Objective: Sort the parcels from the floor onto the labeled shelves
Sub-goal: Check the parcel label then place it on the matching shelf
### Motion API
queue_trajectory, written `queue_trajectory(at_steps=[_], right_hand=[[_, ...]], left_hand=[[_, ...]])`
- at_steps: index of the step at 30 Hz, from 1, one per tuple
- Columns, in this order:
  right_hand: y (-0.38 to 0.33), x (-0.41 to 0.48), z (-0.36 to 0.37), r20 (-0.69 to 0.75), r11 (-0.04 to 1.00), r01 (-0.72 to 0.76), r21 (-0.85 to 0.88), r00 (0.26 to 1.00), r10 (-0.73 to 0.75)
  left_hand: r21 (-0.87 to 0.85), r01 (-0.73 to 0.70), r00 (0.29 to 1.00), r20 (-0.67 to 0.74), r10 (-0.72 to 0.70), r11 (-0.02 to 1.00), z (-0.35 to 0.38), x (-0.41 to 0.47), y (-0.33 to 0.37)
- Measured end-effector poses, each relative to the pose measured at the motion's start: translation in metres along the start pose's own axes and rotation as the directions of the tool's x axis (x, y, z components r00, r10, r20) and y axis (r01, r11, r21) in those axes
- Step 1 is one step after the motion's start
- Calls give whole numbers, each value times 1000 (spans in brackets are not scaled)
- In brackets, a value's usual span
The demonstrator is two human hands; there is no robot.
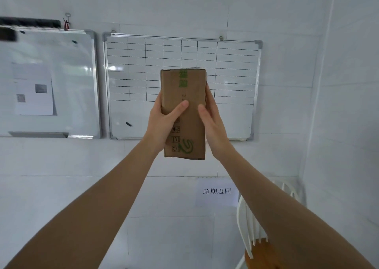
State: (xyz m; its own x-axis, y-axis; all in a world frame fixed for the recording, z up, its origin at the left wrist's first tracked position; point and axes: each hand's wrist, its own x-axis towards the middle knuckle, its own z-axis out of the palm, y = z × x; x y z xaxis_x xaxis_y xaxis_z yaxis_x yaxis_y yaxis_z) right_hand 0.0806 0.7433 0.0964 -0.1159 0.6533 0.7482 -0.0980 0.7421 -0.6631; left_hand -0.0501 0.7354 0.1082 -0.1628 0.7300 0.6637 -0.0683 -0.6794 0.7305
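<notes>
A brown cardboard parcel (pixel 190 96) with green tape and green printed marks is held upright at arm's length, in front of a wall. My left hand (pixel 164 121) grips its left side with the thumb across the front face. My right hand (pixel 211 121) presses against its right side, thumb on the front. No shelves and no floor parcels are in view.
A gridded whiteboard (pixel 231 67) hangs on the wall behind the parcel, with a plain whiteboard (pixel 67 79) carrying a paper sheet to its left. A paper label (pixel 217 191) with printed characters is stuck lower on the wall. A white chair (pixel 249 227) with a wooden seat stands at the lower right.
</notes>
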Motion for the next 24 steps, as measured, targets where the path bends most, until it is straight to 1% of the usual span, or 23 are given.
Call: queue_trajectory(at_steps=[3, 6, 9, 12, 14, 17, 18, 22, 24], right_hand=[[5, 0, -9, 33, 999, -51, 11, 998, 51], [6, -3, -7, 41, 999, -43, 4, 998, 42], [5, -3, 0, -10, 1000, -19, -12, 1000, 19], [6, -3, 1, -68, 998, -8, -59, 998, 4], [8, -5, 2, -94, 998, -23, -51, 995, 19], [9, -6, 4, -116, 993, -2, -118, 993, -12], [8, -7, 5, -108, 990, 11, -139, 994, -27], [7, -9, 5, -50, 984, 66, -164, 996, -75], [8, -11, 3, -1, 983, 76, -166, 997, -78]], left_hand=[[7, -8, 1000, -19, 8, 1000, -5, 0, 1], [17, -14, 1000, -27, 14, 1000, -3, -2, 2], [37, 3, 999, -49, -1, 999, 1, -5, 1], [104, 8, 992, -125, 5, 995, 4, -6, 3], [141, 26, 987, -161, -3, 990, 9, -10, 5], [117, 84, 985, -162, -64, 990, 24, -16, 9], [117, 88, 981, -180, -66, 989, 28, -17, 10], [250, 104, 948, -317, -20, 963, 35, -14, 8], [243, 110, 934, -358, -16, 964, 34, -14, 5]])
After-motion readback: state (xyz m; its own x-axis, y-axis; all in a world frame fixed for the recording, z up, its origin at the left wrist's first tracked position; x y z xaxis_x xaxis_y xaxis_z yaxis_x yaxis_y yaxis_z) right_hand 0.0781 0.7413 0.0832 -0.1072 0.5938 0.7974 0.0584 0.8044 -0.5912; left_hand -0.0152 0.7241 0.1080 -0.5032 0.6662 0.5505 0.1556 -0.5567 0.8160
